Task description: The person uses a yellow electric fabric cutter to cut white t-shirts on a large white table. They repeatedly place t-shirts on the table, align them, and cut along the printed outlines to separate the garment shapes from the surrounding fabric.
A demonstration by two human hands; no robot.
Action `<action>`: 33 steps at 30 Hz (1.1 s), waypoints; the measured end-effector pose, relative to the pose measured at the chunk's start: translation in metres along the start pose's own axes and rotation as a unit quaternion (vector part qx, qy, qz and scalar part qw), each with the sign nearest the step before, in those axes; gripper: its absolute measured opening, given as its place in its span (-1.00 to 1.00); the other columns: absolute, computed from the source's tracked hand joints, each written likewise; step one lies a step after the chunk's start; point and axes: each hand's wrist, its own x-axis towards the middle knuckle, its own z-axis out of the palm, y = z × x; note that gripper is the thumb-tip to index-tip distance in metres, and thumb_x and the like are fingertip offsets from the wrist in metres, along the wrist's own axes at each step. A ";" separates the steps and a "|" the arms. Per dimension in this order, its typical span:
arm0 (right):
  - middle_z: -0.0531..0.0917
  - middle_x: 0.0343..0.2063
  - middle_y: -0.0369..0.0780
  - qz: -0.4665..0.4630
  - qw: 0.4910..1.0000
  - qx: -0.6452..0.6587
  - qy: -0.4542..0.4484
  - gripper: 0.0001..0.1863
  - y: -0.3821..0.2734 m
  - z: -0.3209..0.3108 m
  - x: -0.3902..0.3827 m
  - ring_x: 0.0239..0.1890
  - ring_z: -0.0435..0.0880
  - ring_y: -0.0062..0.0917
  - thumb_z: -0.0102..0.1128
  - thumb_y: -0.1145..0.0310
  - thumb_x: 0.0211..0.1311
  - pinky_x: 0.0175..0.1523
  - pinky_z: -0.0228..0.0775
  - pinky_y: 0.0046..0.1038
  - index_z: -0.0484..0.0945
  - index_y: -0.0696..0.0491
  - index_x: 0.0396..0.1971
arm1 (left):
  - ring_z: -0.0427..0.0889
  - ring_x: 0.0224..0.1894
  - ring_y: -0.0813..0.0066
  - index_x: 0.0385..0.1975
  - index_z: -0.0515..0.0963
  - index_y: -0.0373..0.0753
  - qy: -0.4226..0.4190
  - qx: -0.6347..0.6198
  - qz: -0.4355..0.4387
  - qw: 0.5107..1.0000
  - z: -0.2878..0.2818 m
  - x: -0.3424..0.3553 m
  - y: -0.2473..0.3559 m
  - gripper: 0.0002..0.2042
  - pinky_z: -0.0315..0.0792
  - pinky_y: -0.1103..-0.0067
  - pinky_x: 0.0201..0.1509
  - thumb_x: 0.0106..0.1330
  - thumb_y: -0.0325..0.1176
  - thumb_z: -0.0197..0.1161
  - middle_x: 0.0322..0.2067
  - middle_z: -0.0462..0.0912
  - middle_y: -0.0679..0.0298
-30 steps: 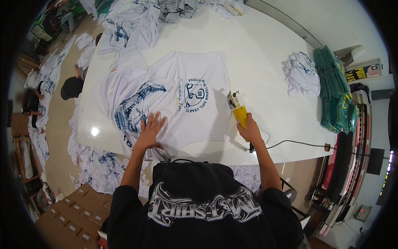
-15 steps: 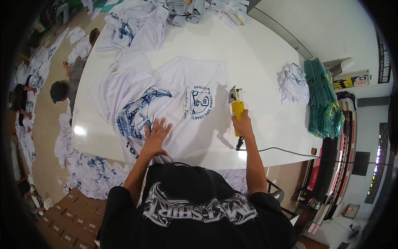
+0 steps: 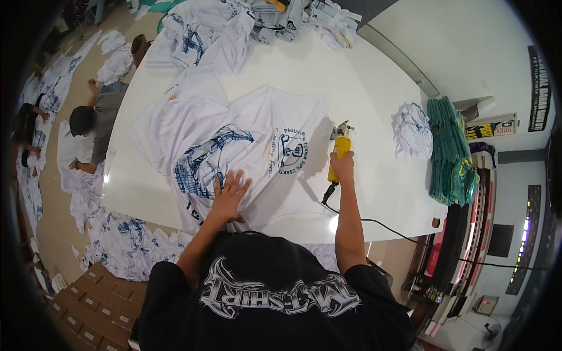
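Observation:
Fingers spread, my left hand (image 3: 229, 198) lies flat on a white fabric piece (image 3: 257, 111) with dark blue prints, spread in loose folds over the white table. My right hand (image 3: 343, 167) is wrapped round a yellow handheld electric fabric cutter (image 3: 344, 144), its metal head pointing away from me. The cutter stands just right of the fabric's right edge; whether its blade touches the cloth I cannot tell. A black cord (image 3: 383, 224) runs from its rear off to the right.
White printed fabric (image 3: 205, 35) and grey folded cloth (image 3: 281, 23) lie at the table's far side. A small white pile (image 3: 411, 130) and a stack of green bagged goods (image 3: 448, 152) sit right. Another person (image 3: 105, 111) works beyond the left edge; brown boxes (image 3: 96, 304) stand lower left.
The cutter has shifted slightly farther along the fabric's right edge, and its body now slants. My left hand stays flat on the cloth. The whole view has shifted a little.

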 end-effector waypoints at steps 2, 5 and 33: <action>0.64 -0.08 0.35 -0.006 1.000 -0.006 0.004 -0.26 0.008 0.000 0.004 -0.07 0.74 0.17 0.33 0.07 0.21 -0.02 0.64 -0.05 0.25 0.37 0.09 | -0.31 0.67 -0.01 0.62 -0.01 0.16 -0.001 0.005 0.001 1.000 0.001 0.000 -0.003 0.44 -0.30 -0.19 0.60 -0.44 -0.02 0.79 0.65 -0.18 0.16; 0.65 -0.10 0.34 -0.030 0.998 -0.027 -0.038 -0.28 0.034 -0.014 -0.011 -0.09 0.74 0.17 0.34 0.07 0.23 -0.02 0.63 -0.04 0.25 0.34 0.08 | -0.29 0.68 0.02 0.62 0.01 0.17 0.008 0.007 -0.002 1.000 -0.001 -0.009 -0.013 0.44 -0.24 -0.18 0.60 -0.45 -0.01 0.79 0.65 -0.17 0.17; 0.67 -0.20 0.29 -0.185 0.973 -0.049 -0.132 -0.40 0.033 -0.052 0.061 -0.14 0.72 0.20 0.33 0.15 0.19 -0.05 0.63 0.01 0.26 0.26 -0.02 | -0.25 0.67 0.01 0.61 0.03 0.19 -0.023 0.059 -0.040 0.997 -0.018 -0.017 -0.002 0.41 -0.13 -0.17 0.60 -0.43 -0.12 0.80 0.65 -0.17 0.23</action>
